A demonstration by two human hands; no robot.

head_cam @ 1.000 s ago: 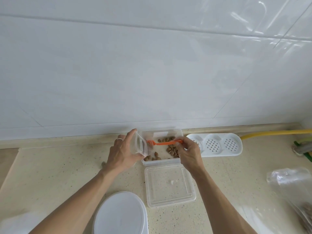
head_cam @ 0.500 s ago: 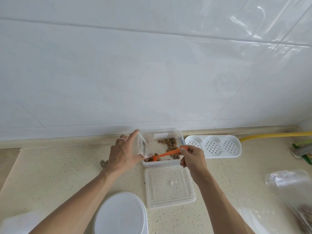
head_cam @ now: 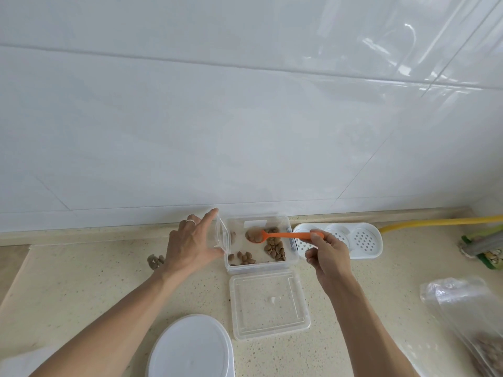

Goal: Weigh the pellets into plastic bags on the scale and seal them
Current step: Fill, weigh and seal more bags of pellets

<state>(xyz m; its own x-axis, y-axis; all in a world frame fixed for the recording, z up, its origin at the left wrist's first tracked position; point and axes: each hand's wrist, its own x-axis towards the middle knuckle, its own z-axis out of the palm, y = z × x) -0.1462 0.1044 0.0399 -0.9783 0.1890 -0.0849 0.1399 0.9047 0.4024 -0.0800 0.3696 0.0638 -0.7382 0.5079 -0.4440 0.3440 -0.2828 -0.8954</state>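
We pinch the flimsy plastic bag (head_cam: 222, 235) by its rim in our left hand (head_cam: 190, 244); our right hand (head_cam: 328, 254) pinches the light orange spoon (head_cam: 283, 236) at the handle end, pellets (head_cam: 275, 247) loose.

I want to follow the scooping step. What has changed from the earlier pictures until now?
The right hand dipped the orange spoon into the clear container, then raised it level, now loaded with pellets. The left hand still holds the small bag open beside the container. The lid stayed put.
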